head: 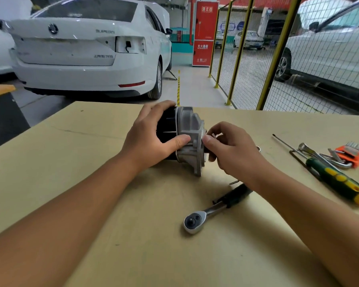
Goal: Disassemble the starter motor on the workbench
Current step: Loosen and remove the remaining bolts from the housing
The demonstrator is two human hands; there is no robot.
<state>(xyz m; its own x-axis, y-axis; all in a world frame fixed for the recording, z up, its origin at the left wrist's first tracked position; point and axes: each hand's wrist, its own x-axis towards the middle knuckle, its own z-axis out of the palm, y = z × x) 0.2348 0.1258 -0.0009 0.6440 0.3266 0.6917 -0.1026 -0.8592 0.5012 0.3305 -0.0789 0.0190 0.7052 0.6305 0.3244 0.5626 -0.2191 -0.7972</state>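
Note:
The starter motor [188, 129] lies on its side in the middle of the workbench [91, 162], its black body to the left and its grey cast-metal housing to the right. My left hand [151, 137] grips the black body, thumb pressed on the housing. My right hand [230, 148] is at the housing's right face, thumb and fingers pinching a small metal part [212, 135] there. What the part is cannot be made out.
A ratchet wrench [211, 210] lies on the bench under my right forearm. To the right are a green-and-yellow screwdriver [340, 181], a long thin rod [286, 145], an orange hex key set [348, 155] and loose metal tools. White cars and a yellow mesh fence stand beyond the bench.

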